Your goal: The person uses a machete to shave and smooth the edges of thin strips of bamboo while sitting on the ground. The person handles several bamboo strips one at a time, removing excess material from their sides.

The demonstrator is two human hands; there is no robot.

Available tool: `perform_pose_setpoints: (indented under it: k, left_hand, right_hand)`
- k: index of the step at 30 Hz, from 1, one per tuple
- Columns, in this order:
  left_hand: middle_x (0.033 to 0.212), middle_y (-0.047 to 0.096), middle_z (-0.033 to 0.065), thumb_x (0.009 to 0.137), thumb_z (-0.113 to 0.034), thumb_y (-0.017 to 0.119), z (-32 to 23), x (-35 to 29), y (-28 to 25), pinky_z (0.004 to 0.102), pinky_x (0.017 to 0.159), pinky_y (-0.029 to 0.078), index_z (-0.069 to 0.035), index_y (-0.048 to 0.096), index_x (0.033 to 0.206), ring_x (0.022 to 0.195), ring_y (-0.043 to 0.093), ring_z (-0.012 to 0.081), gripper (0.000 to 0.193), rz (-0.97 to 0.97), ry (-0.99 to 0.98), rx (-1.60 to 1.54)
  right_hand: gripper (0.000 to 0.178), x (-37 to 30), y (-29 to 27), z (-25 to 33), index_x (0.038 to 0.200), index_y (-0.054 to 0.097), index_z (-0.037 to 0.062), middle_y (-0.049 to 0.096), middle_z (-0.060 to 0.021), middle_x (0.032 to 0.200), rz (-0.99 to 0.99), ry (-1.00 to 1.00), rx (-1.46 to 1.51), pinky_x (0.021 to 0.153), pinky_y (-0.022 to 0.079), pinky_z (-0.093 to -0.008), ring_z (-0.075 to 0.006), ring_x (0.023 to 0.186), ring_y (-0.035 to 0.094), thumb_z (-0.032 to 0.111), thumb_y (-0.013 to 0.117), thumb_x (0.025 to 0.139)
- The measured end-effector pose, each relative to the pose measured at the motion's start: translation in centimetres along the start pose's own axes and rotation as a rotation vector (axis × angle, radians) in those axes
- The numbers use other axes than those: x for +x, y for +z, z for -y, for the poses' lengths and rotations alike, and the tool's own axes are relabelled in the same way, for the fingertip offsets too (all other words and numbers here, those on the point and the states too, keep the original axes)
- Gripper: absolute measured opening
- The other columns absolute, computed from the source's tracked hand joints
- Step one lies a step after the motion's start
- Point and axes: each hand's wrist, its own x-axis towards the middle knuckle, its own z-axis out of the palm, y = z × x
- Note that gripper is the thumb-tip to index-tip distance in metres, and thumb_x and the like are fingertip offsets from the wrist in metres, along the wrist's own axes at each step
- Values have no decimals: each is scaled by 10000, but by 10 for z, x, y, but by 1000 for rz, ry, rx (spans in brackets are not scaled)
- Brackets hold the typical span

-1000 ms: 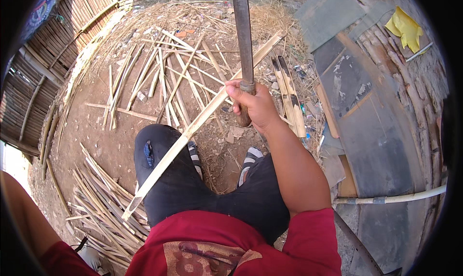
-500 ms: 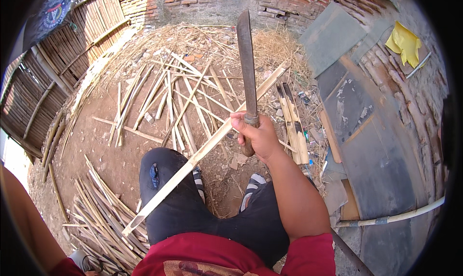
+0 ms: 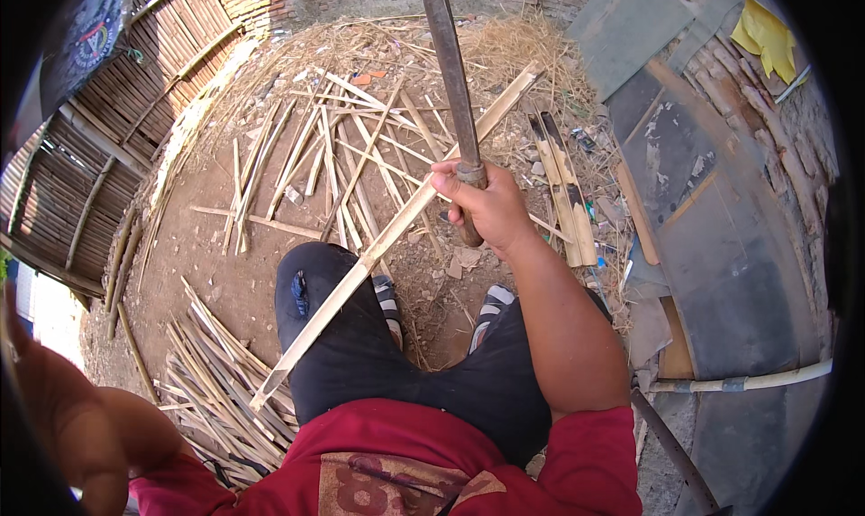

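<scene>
My right hand (image 3: 487,205) is closed round the wooden handle of a machete (image 3: 453,74), its dark blade pointing up and away. The same hand also grips a pale split bamboo strip (image 3: 360,268), pinched by thumb and fingers beside the handle. That strip slants from the upper right down across my left thigh. At the far left edge, close to the camera, my left hand (image 3: 68,408) is raised with its fingers apart. It appears to hold nothing, though the dark rim cuts off part of it.
A bundle of split strips (image 3: 216,381) lies on the ground by my left leg. Ahead, more strips (image 3: 338,155) are scattered over the dirt. Two charred bamboo halves (image 3: 568,210) and dark boards (image 3: 730,264) lie to the right. A woven bamboo fence (image 3: 180,43) stands left.
My left hand has come up into view at the left edge, where only the arm showed before. My right hand keeps its hold on the machete and strip. The view has shifted slightly.
</scene>
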Motion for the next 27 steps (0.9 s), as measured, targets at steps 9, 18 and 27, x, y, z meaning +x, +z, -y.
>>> perform_pose_setpoints:
  k: [9, 18, 27]
  left_hand:
    - [1110, 604, 184, 700, -578, 887, -14, -268, 135, 454, 849, 533, 9, 559, 1199, 999, 650, 367, 837, 559, -971, -132]
    - [697, 633, 201, 874, -512, 748, -26, -296, 135, 486, 604, 487, -8, 625, 958, 658, 645, 424, 526, 538, -958, 43]
    - [665, 623, 203, 919, -491, 723, -19, -225, 138, 444, 593, 484, 11, 619, 961, 618, 641, 385, 514, 464, -1054, -137]
  right_hand:
    - [315, 6, -2, 0, 1128, 701, 30, 654, -31, 899, -111, 4, 102, 559, 471, -262, -101, 619, 569, 244, 790, 914]
    - [360, 12, 4, 16, 1122, 692, 32, 665, -41, 865, -166, -80, 101, 572, 462, -271, -107, 645, 579, 304, 795, 910]
    - [336, -5, -3, 11, 1036, 720, 90, 733, -92, 857, -4, -471, -1017, 713, 538, -387, -268, 767, 700, 357, 827, 861]
